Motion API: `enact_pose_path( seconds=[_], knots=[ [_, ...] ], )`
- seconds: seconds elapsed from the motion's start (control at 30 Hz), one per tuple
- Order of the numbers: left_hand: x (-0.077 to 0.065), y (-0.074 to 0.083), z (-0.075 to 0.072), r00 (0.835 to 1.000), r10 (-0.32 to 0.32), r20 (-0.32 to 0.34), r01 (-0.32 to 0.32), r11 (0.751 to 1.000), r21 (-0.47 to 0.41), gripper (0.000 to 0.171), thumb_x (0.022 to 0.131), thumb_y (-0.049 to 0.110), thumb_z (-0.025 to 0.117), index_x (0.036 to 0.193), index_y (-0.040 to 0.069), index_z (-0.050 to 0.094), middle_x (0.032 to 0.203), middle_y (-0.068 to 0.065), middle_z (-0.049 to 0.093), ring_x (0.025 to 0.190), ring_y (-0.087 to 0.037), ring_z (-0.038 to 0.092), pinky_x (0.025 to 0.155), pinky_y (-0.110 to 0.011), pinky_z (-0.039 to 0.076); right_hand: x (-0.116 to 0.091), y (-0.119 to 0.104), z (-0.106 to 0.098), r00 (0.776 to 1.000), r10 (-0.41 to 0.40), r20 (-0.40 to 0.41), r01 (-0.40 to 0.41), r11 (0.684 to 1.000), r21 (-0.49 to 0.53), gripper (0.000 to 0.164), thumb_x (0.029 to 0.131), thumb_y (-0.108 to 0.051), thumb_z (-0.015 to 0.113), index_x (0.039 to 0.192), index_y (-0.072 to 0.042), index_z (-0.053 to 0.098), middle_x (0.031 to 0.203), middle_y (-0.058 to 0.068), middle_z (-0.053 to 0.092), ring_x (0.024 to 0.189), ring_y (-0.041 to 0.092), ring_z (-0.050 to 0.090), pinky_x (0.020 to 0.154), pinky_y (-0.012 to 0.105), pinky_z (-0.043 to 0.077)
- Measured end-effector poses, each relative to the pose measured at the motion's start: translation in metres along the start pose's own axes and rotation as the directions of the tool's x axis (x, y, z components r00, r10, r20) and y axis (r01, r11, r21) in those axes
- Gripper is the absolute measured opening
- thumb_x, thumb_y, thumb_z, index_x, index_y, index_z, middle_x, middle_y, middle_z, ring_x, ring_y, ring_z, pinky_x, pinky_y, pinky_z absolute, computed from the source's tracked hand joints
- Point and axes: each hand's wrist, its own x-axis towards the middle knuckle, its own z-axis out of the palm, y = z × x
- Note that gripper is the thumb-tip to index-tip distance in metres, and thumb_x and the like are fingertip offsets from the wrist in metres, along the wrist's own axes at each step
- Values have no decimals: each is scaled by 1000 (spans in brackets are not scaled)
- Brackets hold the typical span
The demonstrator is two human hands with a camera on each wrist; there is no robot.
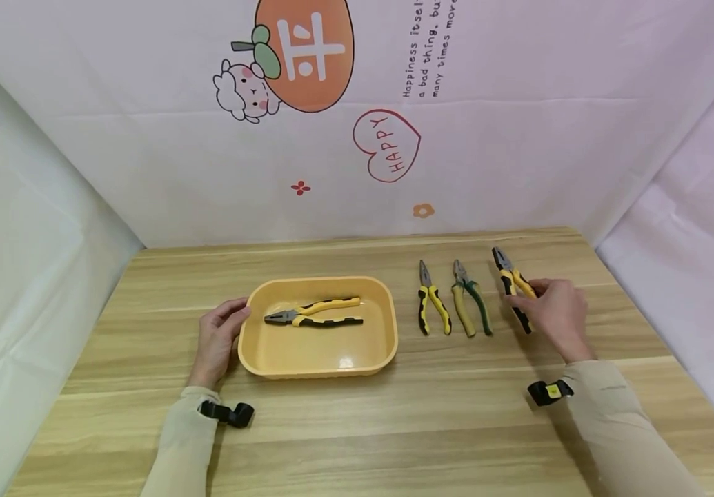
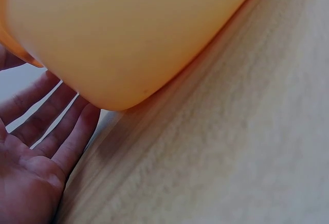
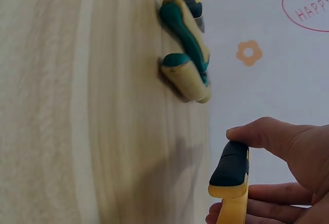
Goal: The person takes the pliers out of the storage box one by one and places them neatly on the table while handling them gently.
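Note:
My left hand (image 1: 214, 343) rests against the left end of a yellow plastic tray (image 1: 316, 373), thumb by the rim. In the left wrist view its long fingers (image 2: 64, 124) lie fairly straight along the outer wall. Inside the tray lie black-and-yellow combination pliers (image 1: 297, 317), nose pointing left. My right hand (image 1: 558, 312) grips another pair of black-and-yellow combination pliers (image 1: 508, 275) between thumb and fingers, nose pointing away from me. The right wrist view shows the thumb (image 3: 262, 132) on the black part of a handle (image 3: 229, 165).
Left of the right hand lie green-handled pliers (image 1: 471, 307) and black-and-yellow long-nose pliers (image 1: 425, 286), noses pointing away. Everything stands on a wood-grain table (image 1: 394, 442). A white printed cloth (image 1: 487, 159) hangs behind the table's far edge, with more cloth at both sides.

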Motion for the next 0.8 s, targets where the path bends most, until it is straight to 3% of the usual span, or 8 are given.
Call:
enact_pose_path(
  seconds=[0.4, 0.8],
  knots=[
    [-3, 0, -2, 1000, -23, -15, 24, 1000, 15, 36, 100, 4, 61, 125, -22, 57, 99, 1, 72, 90, -11, 70, 79, -23, 59, 2, 5, 11, 999, 28, 43, -26, 999, -42, 59, 84, -29, 83, 119, 15, 66, 106, 32, 69, 65, 24, 62, 54, 31, 45],
    [-3, -2, 0, 1000, -28, -14, 28, 1000, -3, 37, 100, 5, 62, 125, -22, 57, 98, 1, 73, 89, -12, 71, 77, -24, 60, 0, 8, 14, 1000, -12, 1, 12, 998, -54, 54, 82, -27, 84, 114, 13, 69, 97, 29, 71, 69, 30, 56, 63, 39, 37]
  ],
)
